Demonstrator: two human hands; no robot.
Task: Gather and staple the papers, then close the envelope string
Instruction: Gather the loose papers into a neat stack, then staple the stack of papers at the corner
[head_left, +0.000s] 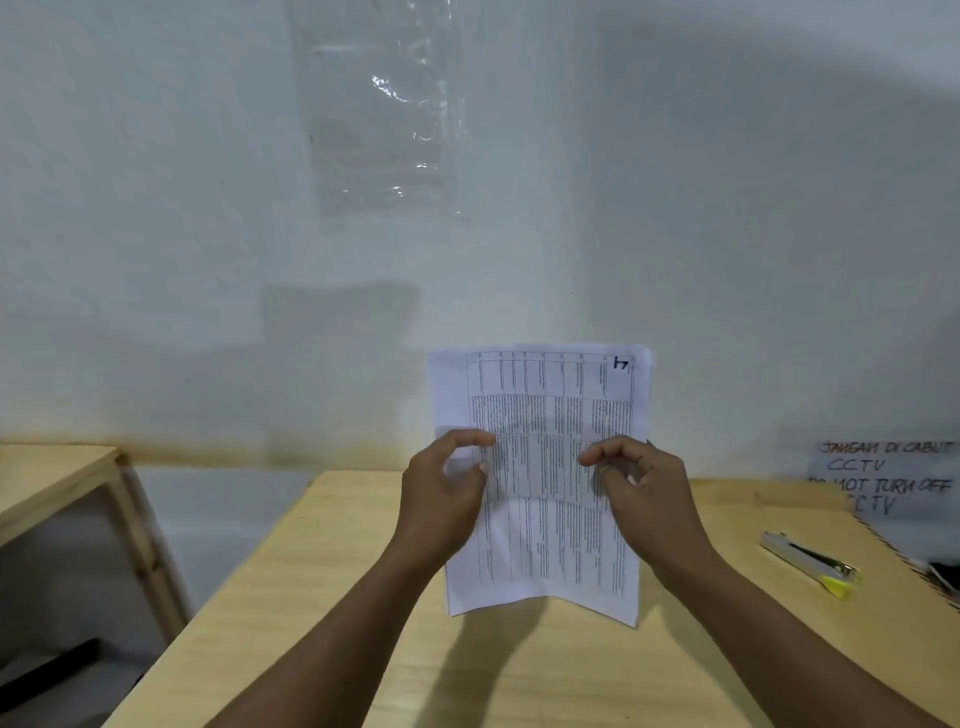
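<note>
A stack of printed white papers (540, 483) stands upright on its lower edge on the wooden table (322, 597), covered in rows of small text. My left hand (441, 499) grips its left edge and my right hand (644, 493) grips its right edge, thumbs in front. A silver stapler with a yellow tip (810, 564) lies on the table to the right, apart from both hands. No envelope is in view.
A white wall rises just behind the table, with a clear plastic sleeve (384, 114) stuck on it. A handwritten CCTV sign (883, 475) leans at the right. A second wooden table (57, 488) stands to the left across a gap.
</note>
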